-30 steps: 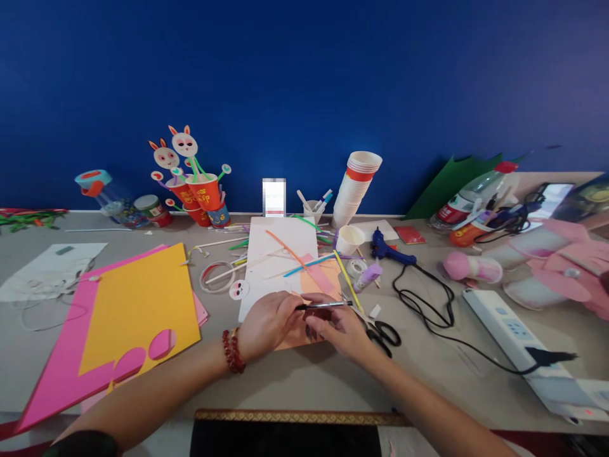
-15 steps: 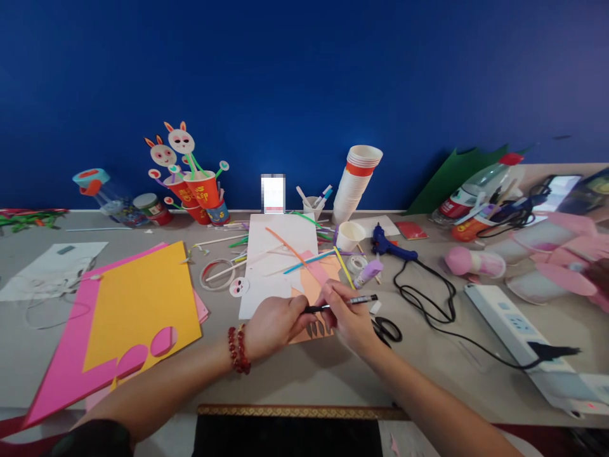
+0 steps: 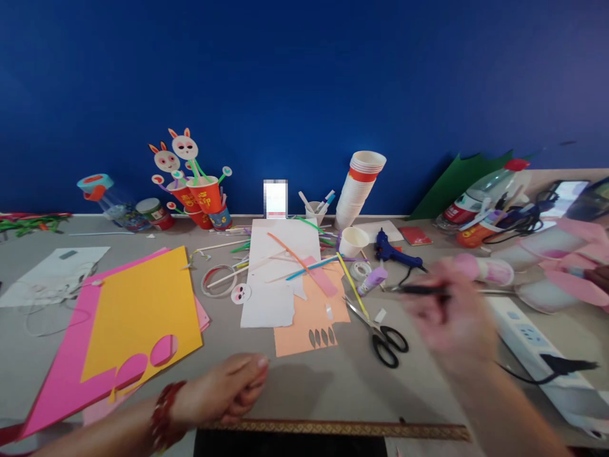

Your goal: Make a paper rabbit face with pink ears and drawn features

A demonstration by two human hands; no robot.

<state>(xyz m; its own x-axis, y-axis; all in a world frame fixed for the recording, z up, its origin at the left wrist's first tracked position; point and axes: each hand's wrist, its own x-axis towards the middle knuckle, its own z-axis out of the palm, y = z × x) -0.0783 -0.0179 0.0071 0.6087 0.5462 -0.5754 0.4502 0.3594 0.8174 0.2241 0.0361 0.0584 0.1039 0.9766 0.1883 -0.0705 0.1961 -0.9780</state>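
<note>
My right hand is blurred by motion, raised over the table's right side, and holds a black pen lying roughly level. My left hand rests near the table's front edge with its fingers curled in; whether it holds anything small is hidden. Between the hands lies an orange paper sheet with several small dark leaf shapes drawn near its lower edge. Black-handled scissors lie just right of that sheet.
A yellow sheet on a pink sheet covers the left. White paper, straws, a tape roll, a blue glue gun with its cord, stacked paper cups, bunny cups and a power strip crowd the back and right.
My right hand has swung the pen from the orange sheet out to the right. My left hand has drawn back from the sheet toward the front edge.
</note>
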